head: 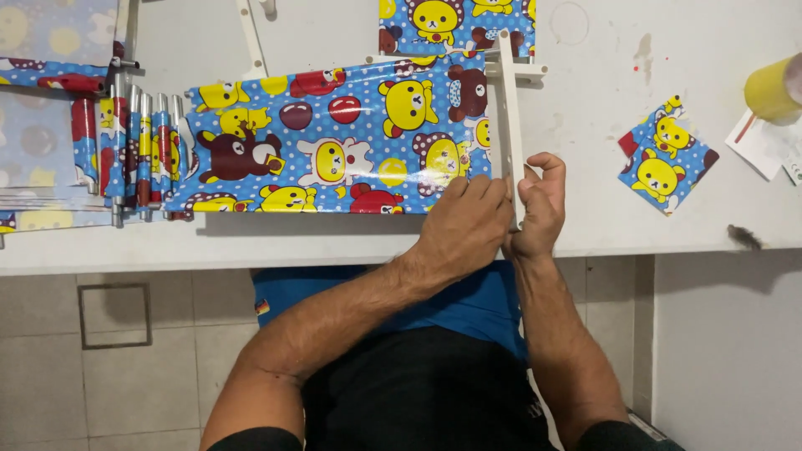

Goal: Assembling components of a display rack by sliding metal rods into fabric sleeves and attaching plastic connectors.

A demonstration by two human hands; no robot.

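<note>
Left hand point(464, 224): palm down, fingers together, pressed flat on the right end of the printed sheet, fingertips right up against the white bar.
Right hand point(537, 200): curled round the near end of the bar, thumb on its left side touching the left hand, fingers wrapped on the right side; grips the bar.
Sheet point(334, 138): glossy blue plastic w/ cartoon bears, laid flat across the table, long side running left-right; its right edge sits under/at the bar, directly beneath the left hand's fingers.
Bar point(506, 108): white, narrow, runs away from the person across the sheet's right edge; far end meets a short white cross piece; near end is between the 2 hands.
Hands vs sheet: both at its near right corner; rest of the sheet stretches off to the left of the hands.
Table point(601, 150): white, stained; near edge just under the wrists.
Rolled pieces point(138, 150): several thin rolls of the same print, side by side, at the sheet's left end, well apart from the hands.
Small scrap point(666, 159): same print, diamond-wise, right of the right hand, not touching.
Yellow roll point(773, 88): far right edge, part cut off.
2nd sheet point(455, 25): same print, beyond the bar's far end.
</note>
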